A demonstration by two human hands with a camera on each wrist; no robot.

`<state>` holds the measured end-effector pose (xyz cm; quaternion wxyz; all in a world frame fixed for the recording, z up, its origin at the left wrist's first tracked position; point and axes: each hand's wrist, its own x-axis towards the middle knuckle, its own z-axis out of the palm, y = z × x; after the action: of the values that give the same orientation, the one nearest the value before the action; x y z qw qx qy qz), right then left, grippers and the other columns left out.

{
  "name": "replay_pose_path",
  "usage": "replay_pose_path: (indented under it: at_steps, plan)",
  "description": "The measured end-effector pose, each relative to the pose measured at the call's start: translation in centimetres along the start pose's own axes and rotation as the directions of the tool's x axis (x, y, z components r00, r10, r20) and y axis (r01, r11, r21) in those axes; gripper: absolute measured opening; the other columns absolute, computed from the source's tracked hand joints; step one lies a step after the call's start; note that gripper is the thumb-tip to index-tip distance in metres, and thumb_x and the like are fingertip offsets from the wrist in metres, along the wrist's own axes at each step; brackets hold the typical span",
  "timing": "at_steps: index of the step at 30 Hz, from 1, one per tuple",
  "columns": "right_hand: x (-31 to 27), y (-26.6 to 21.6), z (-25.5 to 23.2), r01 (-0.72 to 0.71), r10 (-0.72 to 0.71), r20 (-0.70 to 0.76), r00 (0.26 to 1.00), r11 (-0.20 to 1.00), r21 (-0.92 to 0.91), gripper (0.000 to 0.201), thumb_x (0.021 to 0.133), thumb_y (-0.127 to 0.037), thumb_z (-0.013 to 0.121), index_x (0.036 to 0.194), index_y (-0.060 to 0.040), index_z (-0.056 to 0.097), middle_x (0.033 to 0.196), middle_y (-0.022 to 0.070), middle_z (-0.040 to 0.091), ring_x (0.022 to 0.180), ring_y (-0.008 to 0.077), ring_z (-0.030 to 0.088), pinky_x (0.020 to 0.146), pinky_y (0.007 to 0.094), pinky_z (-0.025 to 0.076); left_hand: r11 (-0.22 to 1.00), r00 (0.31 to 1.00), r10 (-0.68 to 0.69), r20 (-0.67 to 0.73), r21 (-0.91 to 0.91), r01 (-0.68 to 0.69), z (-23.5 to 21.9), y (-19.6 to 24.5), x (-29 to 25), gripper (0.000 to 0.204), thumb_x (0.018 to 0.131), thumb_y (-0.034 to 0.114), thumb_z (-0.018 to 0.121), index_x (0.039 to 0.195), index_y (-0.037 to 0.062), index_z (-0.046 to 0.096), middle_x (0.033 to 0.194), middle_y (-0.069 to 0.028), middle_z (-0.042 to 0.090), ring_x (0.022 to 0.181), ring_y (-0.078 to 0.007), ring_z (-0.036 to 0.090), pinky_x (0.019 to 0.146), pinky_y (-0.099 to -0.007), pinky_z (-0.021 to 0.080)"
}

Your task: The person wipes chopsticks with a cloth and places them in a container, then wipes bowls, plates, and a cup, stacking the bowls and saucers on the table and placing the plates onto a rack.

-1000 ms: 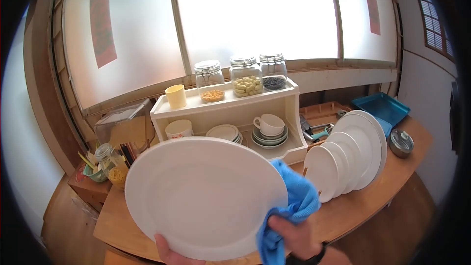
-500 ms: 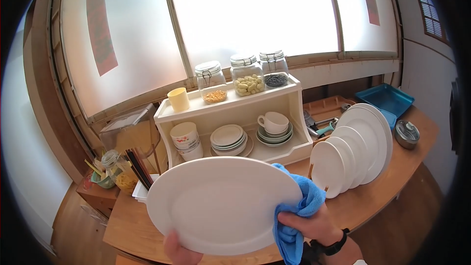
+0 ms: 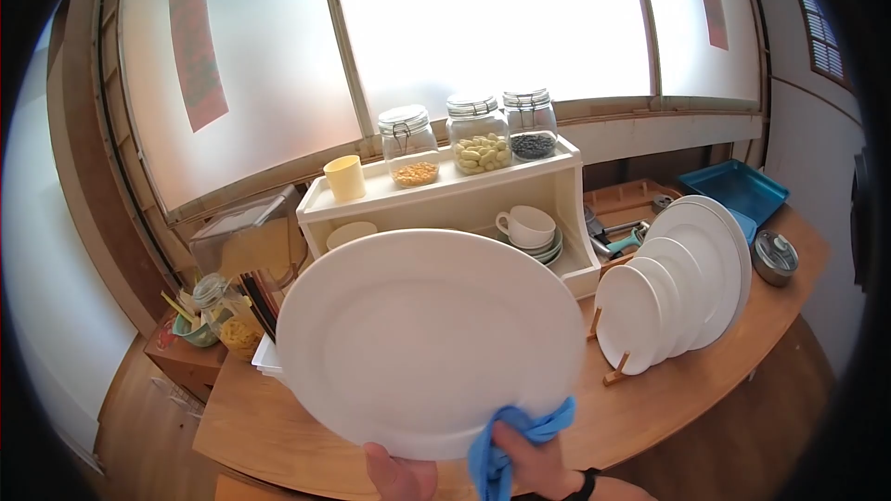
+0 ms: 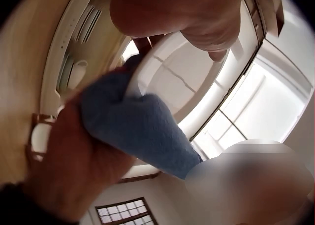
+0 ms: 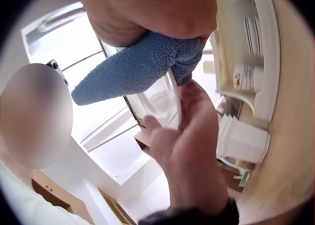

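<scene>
A large white oval plate (image 3: 427,334) is held up over the table, its broad face toward the head camera. My left hand (image 3: 399,475) grips its lower rim, thumb on the face and the other fingers behind. At the lower right of the rim, my right hand (image 3: 534,464) holds a blue cloth (image 3: 492,455) folded over the edge. In the left wrist view the cloth (image 4: 138,121) wraps both sides of the rim, pinched by the right hand (image 4: 74,156). From the right wrist, the left hand (image 5: 182,141) shows thumb and fingers on either side of the plate (image 5: 162,104).
White plates (image 3: 705,269) stand upright in a wooden rack (image 3: 614,373) at the right, near a lidded pot (image 3: 775,258) and blue trays (image 3: 733,190). Behind the plate, a cream shelf (image 3: 568,213) carries jars (image 3: 478,134), a yellow cup (image 3: 345,178) and bowls. Chopsticks (image 3: 260,301) stand at the left.
The plate has turned and risen a little in the view. The right hand and cloth have slid from the plate's right edge down to its lower right rim; the left hand has shifted right.
</scene>
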<state>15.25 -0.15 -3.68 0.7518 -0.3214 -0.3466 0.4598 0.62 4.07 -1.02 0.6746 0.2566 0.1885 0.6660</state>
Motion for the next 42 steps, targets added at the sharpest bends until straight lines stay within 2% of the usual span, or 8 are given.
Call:
replay_pose_path:
  at_steps: [4,6,7,8,13,17,33,42]
  plan:
    - [0.1,-3.5,-3.1,0.291,-0.269,0.114,0.956,0.833,-0.471,0.037,0.088,-0.009,0.065,0.122,0.0,0.055,0.116,0.0121,0.063,0.107,0.0203,0.059,0.091,0.0342,0.048,0.993,0.956,-0.041,0.29,-0.093,0.071,-2.6,1.8,2.1,0.079,0.09,0.056,0.049,0.147,0.0075,0.024,0.145,-0.0147,0.038,0.132,-0.0329,0.038,0.108,-0.0528,0.034]
    - [0.2,-7.0,-3.2,-0.119,0.09,-0.143,0.986,0.97,-0.213,0.03,0.09,-0.013,0.062,0.116,0.0014,0.057,0.113,0.0137,0.063,0.105,0.0225,0.061,0.09,0.0338,0.049,0.995,0.955,0.057,0.29,0.066,-0.079,-1.6,3.8,1.4,0.086,0.087,0.066,0.045,0.146,0.0056,0.029,0.144,-0.0178,0.038,0.131,-0.0336,0.04,0.11,-0.051,0.031]
    - [1.1,-7.3,-4.1,0.44,-0.277,0.348,0.896,0.665,-0.604,0.028,0.086,-0.017,0.066,0.11,-0.0047,0.059,0.114,0.0155,0.062,0.104,0.0293,0.062,0.086,0.0383,0.053,0.998,0.954,0.016,0.299,0.05,-0.033,-0.9,5.0,1.0,0.092,0.085,0.071,0.041,0.146,0.0037,0.028,0.145,-0.0185,0.037,0.131,-0.0335,0.04,0.111,-0.05,0.03]
    - [1.9,-7.5,-5.1,0.851,-0.537,0.706,0.463,0.047,-0.523,0.027,0.081,-0.02,0.071,0.104,-0.0109,0.061,0.115,0.0173,0.062,0.103,0.036,0.064,0.083,0.0428,0.056,0.999,0.951,-0.024,0.308,0.036,0.014,-0.1,6.2,0.7,0.098,0.082,0.076,0.037,0.146,0.0019,0.027,0.145,-0.0192,0.037,0.131,-0.0334,0.04,0.111,-0.049,0.03]
    - [1.8,-8.1,-4.4,0.865,-0.406,0.867,0.29,-0.277,-0.419,0.022,0.08,-0.018,0.069,0.1,-0.0223,0.063,0.117,0.0095,0.059,0.11,0.0396,0.059,0.081,0.0458,0.059,0.981,0.967,-0.192,0.165,0.065,0.184,-1.1,7.8,0.0,0.089,0.084,0.063,0.044,0.14,-0.0048,0.035,0.141,-0.0248,0.043,0.127,-0.0391,0.044,0.111,-0.0493,0.031]
    - [1.1,-9.0,-4.4,0.876,-0.238,0.894,0.38,-0.217,-0.43,0.027,0.079,-0.018,0.07,0.105,-0.0254,0.064,0.117,0.0086,0.058,0.111,0.0378,0.059,0.081,0.0433,0.059,0.96,0.966,-0.232,0.118,-0.13,0.246,-2.8,7.4,0.7,0.063,0.084,0.021,0.05,0.139,-0.006,0.035,0.137,-0.0253,0.045,0.124,-0.0392,0.048,0.108,-0.0486,0.036]
    - [5.9,-10.3,5.9,0.929,-0.012,0.929,0.369,0.03,-0.368,0.064,0.076,-0.012,0.071,0.135,-0.0079,0.048,0.136,0.0146,0.05,0.129,0.0313,0.045,0.106,0.0416,0.037,0.96,0.875,-0.273,0.399,0.058,0.273,-5.1,5.3,-2.4,0.045,0.093,0.021,0.05,0.129,-0.0048,0.047,0.119,-0.0179,0.06,0.111,-0.0251,0.058,0.095,-0.0356,0.047]
    - [6.7,-9.6,2.4,0.664,-0.112,0.655,0.748,0.138,-0.735,0.056,0.072,-0.014,0.068,0.127,-0.0126,0.058,0.135,0.0152,0.051,0.127,0.0376,0.047,0.099,0.0461,0.045,0.905,0.899,-0.332,0.284,0.363,0.22,-9.6,5.2,-2.8,0.05,0.087,0.026,0.059,0.126,-0.0042,0.052,0.121,-0.013,0.062,0.113,-0.0286,0.058,0.099,-0.0371,0.045]
